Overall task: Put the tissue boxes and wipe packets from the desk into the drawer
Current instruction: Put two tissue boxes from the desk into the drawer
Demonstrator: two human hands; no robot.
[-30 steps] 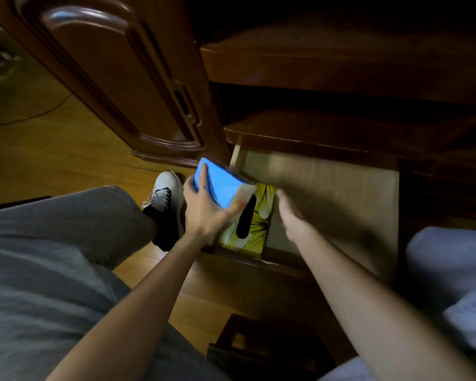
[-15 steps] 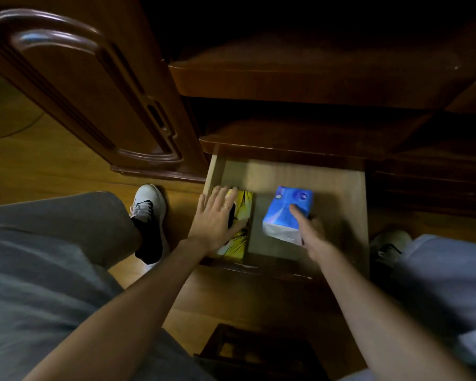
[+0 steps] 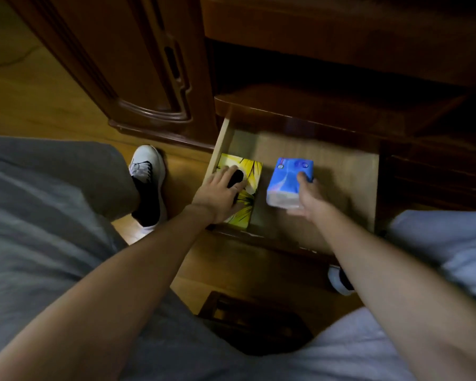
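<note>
The drawer (image 3: 366,193) stands pulled out, its pale wood floor showing. Against its left wall lies a yellow box (image 3: 249,193) printed with dark leaf shapes, a black oval slot in its top. The left hand (image 3: 220,195) rests flat on this box, fingers straight and slightly apart, their tips at the slot. Just beside the box, apart from it by a narrow strip of drawer floor, sits a blue packet (image 3: 286,180) with a pale near end and small round marks on its far end; its outline is blurred. The right hand (image 3: 311,200) holds the packet from the near right side, thumb curled onto its top, the other fingers hidden under or behind it. The drawer belongs to dark brown glossy furniture with a carved panel (image 3: 138,67) at left. The floor (image 3: 39,105) is yellowish wood. A white and black shoe (image 3: 149,185) stands left of the drawer. Grey trousers (image 3: 39,215) fill the lower frame.
</note>
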